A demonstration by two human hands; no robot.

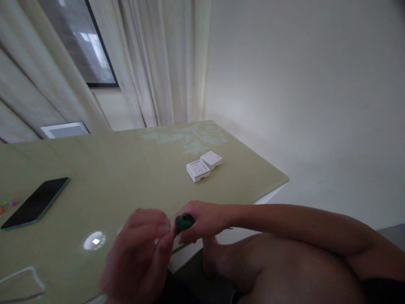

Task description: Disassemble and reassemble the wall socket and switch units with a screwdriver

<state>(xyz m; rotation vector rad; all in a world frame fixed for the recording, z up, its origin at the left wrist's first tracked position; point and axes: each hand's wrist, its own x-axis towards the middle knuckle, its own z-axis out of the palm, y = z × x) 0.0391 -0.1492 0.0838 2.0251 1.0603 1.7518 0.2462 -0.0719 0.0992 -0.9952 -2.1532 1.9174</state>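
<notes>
My right hand is closed around the green and black handle of a screwdriver at the table's front edge. The handle's end faces up toward me, and most of the tool is hidden by my fingers. Just to the left, my left hand is raised and smeared by motion. Its thumb and fingers pinch together right beside the handle; what lies between them is too small and blurred to name. Beyond both hands, two white wall sockets or switch boxes sit touching on the table.
The pale green table has a glossy top and a right corner near the wall. A dark phone or tablet lies at left, beside small coloured bits. A white cable bends at the lower left. Curtains hang behind.
</notes>
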